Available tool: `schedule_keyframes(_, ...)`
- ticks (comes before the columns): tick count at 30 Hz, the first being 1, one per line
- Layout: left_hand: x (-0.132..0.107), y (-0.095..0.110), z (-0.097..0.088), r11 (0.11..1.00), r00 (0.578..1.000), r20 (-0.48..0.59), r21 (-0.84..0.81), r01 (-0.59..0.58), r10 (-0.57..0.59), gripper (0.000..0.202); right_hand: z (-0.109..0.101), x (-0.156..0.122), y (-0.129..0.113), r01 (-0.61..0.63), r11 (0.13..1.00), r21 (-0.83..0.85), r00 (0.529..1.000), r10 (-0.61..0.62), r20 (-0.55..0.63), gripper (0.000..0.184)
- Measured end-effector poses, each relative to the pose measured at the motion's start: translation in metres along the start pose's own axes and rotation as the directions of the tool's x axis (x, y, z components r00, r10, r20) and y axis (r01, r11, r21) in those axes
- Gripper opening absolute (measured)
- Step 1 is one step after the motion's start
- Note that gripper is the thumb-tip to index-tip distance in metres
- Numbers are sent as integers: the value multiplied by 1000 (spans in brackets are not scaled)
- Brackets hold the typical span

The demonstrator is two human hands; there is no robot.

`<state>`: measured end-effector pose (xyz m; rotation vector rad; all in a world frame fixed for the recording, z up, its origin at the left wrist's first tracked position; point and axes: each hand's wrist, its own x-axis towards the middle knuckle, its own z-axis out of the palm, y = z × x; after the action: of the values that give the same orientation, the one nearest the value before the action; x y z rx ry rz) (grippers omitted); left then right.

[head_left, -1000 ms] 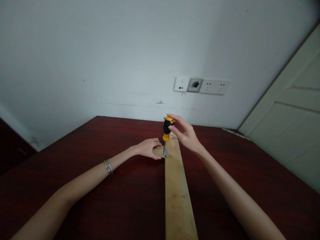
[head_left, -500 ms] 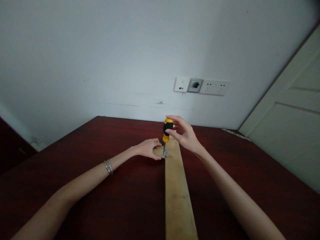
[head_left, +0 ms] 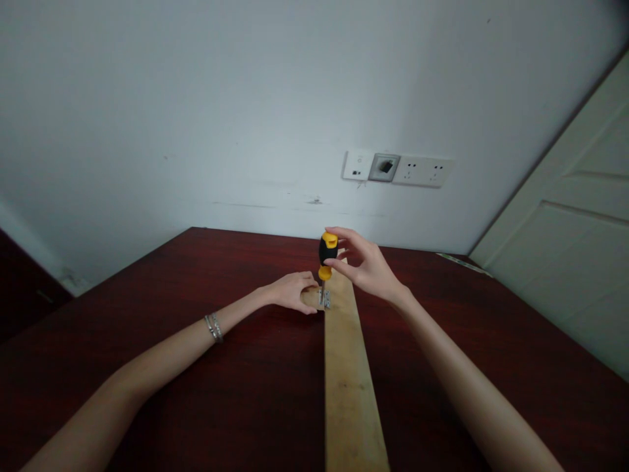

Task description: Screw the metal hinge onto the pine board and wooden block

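A long pale wooden plank (head_left: 350, 373) lies on the dark red table (head_left: 196, 367), running away from me. At its far left edge a small metal hinge (head_left: 324, 299) joins it to a small wood piece (head_left: 310, 297). My left hand (head_left: 289, 291) is curled over that small piece and presses it down. My right hand (head_left: 362, 263) pinches the handle of a yellow and black screwdriver (head_left: 327, 254). The screwdriver stands upright with its tip on the hinge.
A white wall rises behind the table, with a row of sockets and a switch (head_left: 396, 168). A pale door (head_left: 570, 216) stands at the right. A thin strip (head_left: 459, 261) lies at the table's far right corner.
My right hand's fingers have shifted round the screwdriver handle, and the handle has leaned slightly to the left. My left hand, the hinge and the plank have stayed put.
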<state>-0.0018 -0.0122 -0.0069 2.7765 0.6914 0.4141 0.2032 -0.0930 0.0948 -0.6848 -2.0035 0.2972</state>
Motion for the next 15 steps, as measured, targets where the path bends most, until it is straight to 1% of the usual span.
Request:
schedule_keyframes(6, 1, -3, 1, 1000, 1000, 17, 13, 8, -9, 57, 5, 0, -1, 55, 998, -40, 998, -56, -25, 45)
schedule_keyframes(15, 0, -2, 1, 1000, 1000, 11, 27, 3, -4, 61, 7, 0, 2, 95, 989, -109, 994, -101, -51, 47)
